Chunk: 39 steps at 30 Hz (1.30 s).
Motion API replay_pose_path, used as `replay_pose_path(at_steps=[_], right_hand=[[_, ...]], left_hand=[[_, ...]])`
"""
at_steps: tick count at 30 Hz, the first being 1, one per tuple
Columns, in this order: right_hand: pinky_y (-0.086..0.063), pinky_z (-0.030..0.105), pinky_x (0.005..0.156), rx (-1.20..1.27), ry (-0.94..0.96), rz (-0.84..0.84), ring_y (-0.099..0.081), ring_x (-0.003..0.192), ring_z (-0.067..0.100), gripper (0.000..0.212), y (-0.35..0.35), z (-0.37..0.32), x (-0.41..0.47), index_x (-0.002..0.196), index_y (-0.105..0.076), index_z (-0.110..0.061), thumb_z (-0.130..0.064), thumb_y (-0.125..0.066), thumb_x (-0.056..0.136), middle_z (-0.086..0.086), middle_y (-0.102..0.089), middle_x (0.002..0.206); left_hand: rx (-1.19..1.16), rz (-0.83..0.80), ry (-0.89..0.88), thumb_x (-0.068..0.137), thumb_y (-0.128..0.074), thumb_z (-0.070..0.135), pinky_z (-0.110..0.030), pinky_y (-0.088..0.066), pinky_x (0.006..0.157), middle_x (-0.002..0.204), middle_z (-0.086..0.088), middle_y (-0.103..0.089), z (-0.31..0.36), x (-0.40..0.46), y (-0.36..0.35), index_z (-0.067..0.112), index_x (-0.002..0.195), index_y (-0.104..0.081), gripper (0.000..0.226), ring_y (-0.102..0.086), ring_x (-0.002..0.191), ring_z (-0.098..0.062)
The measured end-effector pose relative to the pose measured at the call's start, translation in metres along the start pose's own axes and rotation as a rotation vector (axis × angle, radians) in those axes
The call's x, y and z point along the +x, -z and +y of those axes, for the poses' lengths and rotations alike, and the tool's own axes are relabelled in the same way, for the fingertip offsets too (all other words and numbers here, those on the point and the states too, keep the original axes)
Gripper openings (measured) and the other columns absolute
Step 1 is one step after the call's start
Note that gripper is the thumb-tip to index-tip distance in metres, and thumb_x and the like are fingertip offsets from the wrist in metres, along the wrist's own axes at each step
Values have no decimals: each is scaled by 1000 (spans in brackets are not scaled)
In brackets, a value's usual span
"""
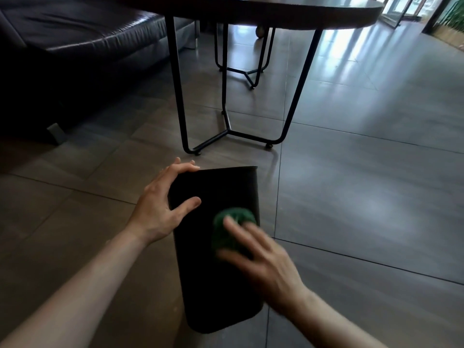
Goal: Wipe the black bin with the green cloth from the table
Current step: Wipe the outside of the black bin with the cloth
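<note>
The black bin (pixel 216 285) lies tipped on its side over the tiled floor, one flat wall facing up. My left hand (pixel 160 207) grips its far left corner, fingers over the far edge and thumb on the upper wall. My right hand (pixel 261 259) presses the bunched green cloth (pixel 233 222) against the bin's upper wall near the right edge; hand and cloth are blurred. The table (pixel 301 11) stands beyond the bin.
Black metal legs of the table (pixel 180 96) stand on the floor just past the bin. A dark leather sofa (pixel 75 46) fills the upper left. Open tiled floor (pixel 376 184) stretches to the right, toward bright glass doors at the top right.
</note>
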State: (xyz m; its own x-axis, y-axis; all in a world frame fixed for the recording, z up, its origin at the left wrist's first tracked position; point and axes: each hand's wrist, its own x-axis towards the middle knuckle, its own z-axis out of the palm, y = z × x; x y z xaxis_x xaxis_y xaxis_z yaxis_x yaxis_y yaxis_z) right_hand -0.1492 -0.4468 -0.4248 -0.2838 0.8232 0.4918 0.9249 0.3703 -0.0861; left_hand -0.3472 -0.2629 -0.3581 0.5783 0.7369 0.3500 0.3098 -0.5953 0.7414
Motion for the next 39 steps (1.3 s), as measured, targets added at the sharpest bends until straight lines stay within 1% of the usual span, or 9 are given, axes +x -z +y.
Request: replay_pose_path(at_steps=[3,6,10,14,17,25,34,36,39], right_hand=[[-59,52,91,60,-283,154,-37,142,34,32,21,21,64,126,-68,-27,-21,-69,94,5,-33,164],[-55,54,96,40,-323,179,-34,145,31,33,21,19,86,128,-68,-26,-21,-67,95,2,-35,164],[-48,44,105,-25,-36,79,-49,132,35,26,-7,-13,17,122,-68,-28,-21,-63,98,7,-40,161],[-55,38,94,-121,247,-136,-53,121,28,18,-22,-36,-59,108,-67,-37,-24,-58,101,3,-47,151],[-54,38,95,-126,311,-138,-53,121,28,15,-12,-24,-44,108,-66,-34,-23,-59,102,4,-46,150],[-45,49,107,-40,-206,196,-43,139,37,28,14,13,82,123,-69,-25,-21,-68,96,9,-43,159],[-39,42,115,-341,502,-331,-48,131,19,29,-27,-27,-56,127,-59,-45,-43,-61,98,-7,-46,152],[-51,39,103,-184,433,-212,-48,128,27,21,-14,-17,-30,119,-61,-37,-28,-47,106,3,-42,154],[-48,46,104,-56,137,29,-49,131,35,21,10,5,29,117,-69,-27,-22,-64,99,10,-43,158]], left_hand=[[4,-16,-17,80,-80,17,-37,-28,118,141,16,-55,1,0,-4,38,127,-53,58,-29,147,-3],[9,19,-22,80,-78,20,-40,-31,118,139,15,-56,2,0,-4,37,126,-54,55,-32,146,-4],[20,45,-14,75,-76,27,-41,-35,117,137,13,-59,-1,-2,1,35,124,-55,54,-37,144,-5],[9,25,-1,77,-81,23,-37,-33,116,137,16,-58,-5,-5,4,38,124,-54,56,-35,145,-4],[6,21,-4,78,-82,18,-30,-30,114,138,18,-57,-4,-7,4,38,124,-54,57,-33,145,-1],[-21,8,-18,79,-80,13,-37,-30,118,139,15,-57,4,-6,0,33,124,-55,56,-32,146,-5],[-7,-8,-17,78,-81,21,-36,-31,116,139,21,-56,-2,-10,4,41,123,-52,57,-31,146,-3],[-11,-8,-22,78,-80,21,-34,-30,116,139,22,-55,-1,-9,4,39,124,-52,57,-31,147,-3],[-8,0,-27,78,-80,21,-30,-28,115,139,20,-56,-1,-10,4,36,124,-54,55,-31,146,-2]])
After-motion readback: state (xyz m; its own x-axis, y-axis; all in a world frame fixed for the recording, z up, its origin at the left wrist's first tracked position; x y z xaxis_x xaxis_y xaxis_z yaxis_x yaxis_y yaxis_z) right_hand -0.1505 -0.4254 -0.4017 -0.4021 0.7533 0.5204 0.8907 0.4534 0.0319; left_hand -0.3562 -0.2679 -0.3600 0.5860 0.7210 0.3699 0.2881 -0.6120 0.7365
